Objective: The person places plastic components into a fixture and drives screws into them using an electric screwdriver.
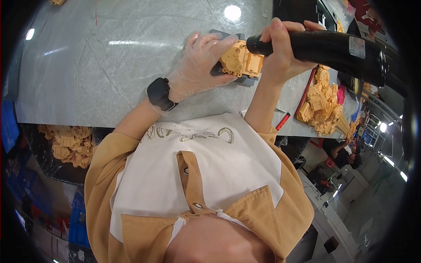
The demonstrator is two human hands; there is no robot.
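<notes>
My left hand [199, 63], in a clear thin glove and with a black smartwatch at the wrist, grips a yellow-orange moulded plastic part [235, 60] from its left side. Ridges, round bosses and a boxy recess show on the part. Beneath it lies a dark grey block [248, 81], mostly covered. My bare right hand [283, 50] is wrapped round a thick black tube-shaped tool [329, 49] with a ribbed, narrower end and a white label. That ribbed end sits right over the part's upper right corner; whether they touch, I cannot tell.
Many similar yellow-orange parts [322, 103] are heaped in a red-rimmed tray at right. A red-handled tool [283, 121] lies at the table's near edge. More parts [72, 144] fill a black-lined container below left. Another person [344, 153] sits at far right.
</notes>
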